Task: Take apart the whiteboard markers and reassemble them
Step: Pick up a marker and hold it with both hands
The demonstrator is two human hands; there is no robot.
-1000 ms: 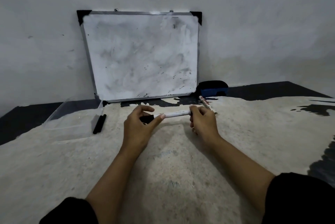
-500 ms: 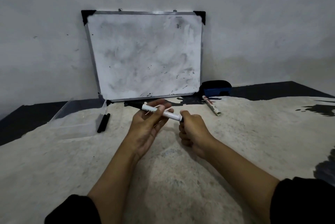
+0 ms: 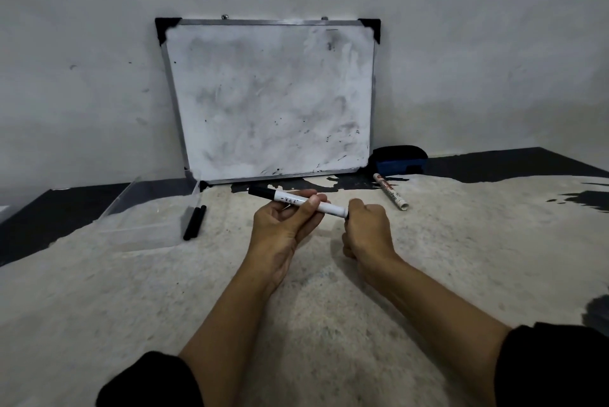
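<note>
My left hand (image 3: 283, 225) holds a white marker with a black cap (image 3: 296, 200) across its fingers, cap end pointing up and left. My right hand (image 3: 364, 228) is closed in a fist, its thumb and forefinger pinching the marker's black right end. A second white marker barrel with red print (image 3: 390, 191) lies on the mat to the right, apart from both hands. Two black marker parts (image 3: 195, 222) lie side by side on the left next to a clear box.
A smudged whiteboard (image 3: 270, 100) leans against the wall straight ahead. A blue and black eraser (image 3: 399, 161) sits at its lower right corner. A clear plastic box (image 3: 148, 219) stands on the left. The pale mat (image 3: 296, 308) covers a dark floor.
The marker has turned from level to slanted, cap end up and left. My left hand rolled palm-up under it, and my right hand dropped lower, gripping its right end.
</note>
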